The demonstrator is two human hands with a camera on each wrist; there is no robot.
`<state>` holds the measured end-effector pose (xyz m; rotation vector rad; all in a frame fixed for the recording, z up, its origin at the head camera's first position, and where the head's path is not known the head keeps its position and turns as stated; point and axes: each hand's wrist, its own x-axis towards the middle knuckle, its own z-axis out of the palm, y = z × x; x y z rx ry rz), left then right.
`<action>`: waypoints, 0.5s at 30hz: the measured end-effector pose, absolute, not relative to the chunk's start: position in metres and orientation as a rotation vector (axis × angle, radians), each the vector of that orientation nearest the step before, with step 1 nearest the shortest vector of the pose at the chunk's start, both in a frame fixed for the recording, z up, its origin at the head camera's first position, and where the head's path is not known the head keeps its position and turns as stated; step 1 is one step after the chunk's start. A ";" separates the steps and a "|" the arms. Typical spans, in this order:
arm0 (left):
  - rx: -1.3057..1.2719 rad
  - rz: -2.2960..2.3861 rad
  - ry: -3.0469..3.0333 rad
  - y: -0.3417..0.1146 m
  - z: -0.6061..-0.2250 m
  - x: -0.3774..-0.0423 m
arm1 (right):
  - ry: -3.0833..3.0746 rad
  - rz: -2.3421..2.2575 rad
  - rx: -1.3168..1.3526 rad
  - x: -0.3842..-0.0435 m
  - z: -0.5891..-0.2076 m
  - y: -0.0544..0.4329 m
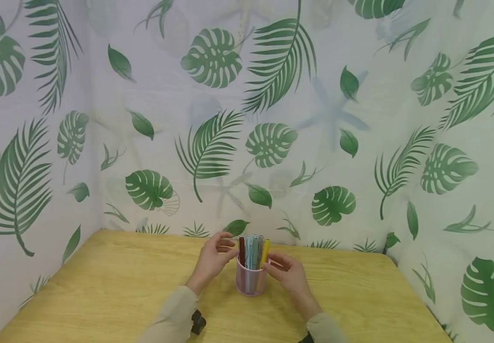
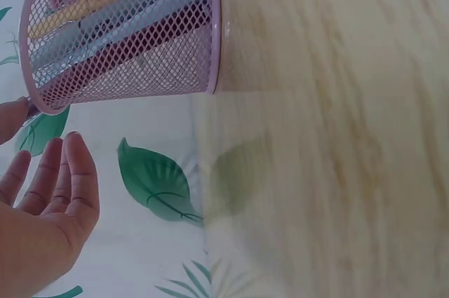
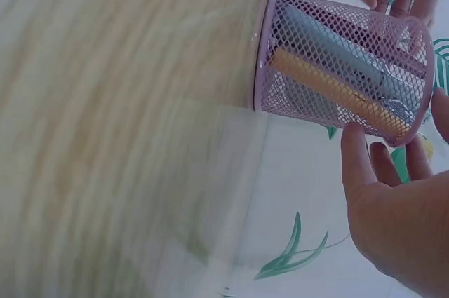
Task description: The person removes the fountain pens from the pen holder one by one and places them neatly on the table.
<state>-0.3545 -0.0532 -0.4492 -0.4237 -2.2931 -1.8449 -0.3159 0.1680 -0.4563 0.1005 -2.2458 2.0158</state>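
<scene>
A pink mesh pen cup [image 1: 250, 284] stands upright on the table, holding several pens. Among them are a dark brown pen [image 1: 241, 251], a grey-teal pen [image 1: 255, 253] and a yellow pen [image 1: 266, 252]. On the cup's left is my left hand [image 1: 215, 257], its thumb at the rim and its fingers loosely bent and apart from the cup in the left wrist view. My right hand [image 1: 288, 275] is at the right side, fingers spread close to the rim; whether they touch it I cannot tell. Neither hand grips a pen.
The wood-grain table [image 1: 135, 286] reaches back to a white curtain [image 1: 272, 200] printed with green leaves, which also hangs along both sides. A black strap or device [image 1: 197, 322] sits at the left sleeve's cuff.
</scene>
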 end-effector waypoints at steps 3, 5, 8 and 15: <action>-0.426 -1.906 -2.257 -0.052 -0.453 -0.356 | -2.239 2.024 0.080 -0.316 -0.458 0.166; -0.434 -1.948 -2.228 -0.051 -0.454 -0.357 | -2.238 2.026 0.065 -0.316 -0.459 0.166; -0.456 -2.003 -2.185 -0.049 -0.454 -0.358 | -2.228 2.042 0.042 -0.316 -0.459 0.165; -0.500 -2.058 -2.171 -0.042 -0.452 -0.361 | -2.224 2.054 0.024 -0.315 -0.459 0.164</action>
